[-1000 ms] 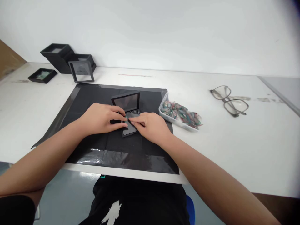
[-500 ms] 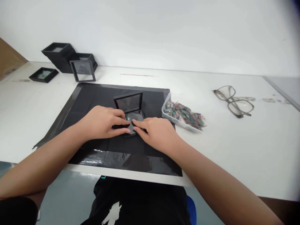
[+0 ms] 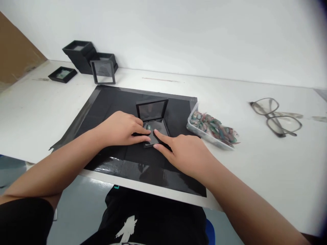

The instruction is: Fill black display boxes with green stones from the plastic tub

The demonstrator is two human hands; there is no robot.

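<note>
A small black display box (image 3: 154, 119) lies open on a black mat (image 3: 112, 105), its lid standing upright at the back. A small green stone (image 3: 149, 127) rests on the box's base. My left hand (image 3: 122, 128) lies flat at the box's left edge, fingers stretched toward the stone. My right hand (image 3: 184, 152) sits at the box's front right, forefinger stretched out onto the base near the stone, the other fingers loosely curled. Neither hand holds anything that I can see.
A clear plastic tray (image 3: 204, 134) of several green and red stones sits right of the mat. Eyeglasses (image 3: 277, 115) lie further right. Black boxes (image 3: 84, 54) are stacked at the back left, with an open frame (image 3: 103, 72) and a flat black tray (image 3: 62, 75) nearby.
My right hand has drawn back toward me, leaving only the forefinger on the box's base. The stone now shows between the hands. The camera has turned left.
</note>
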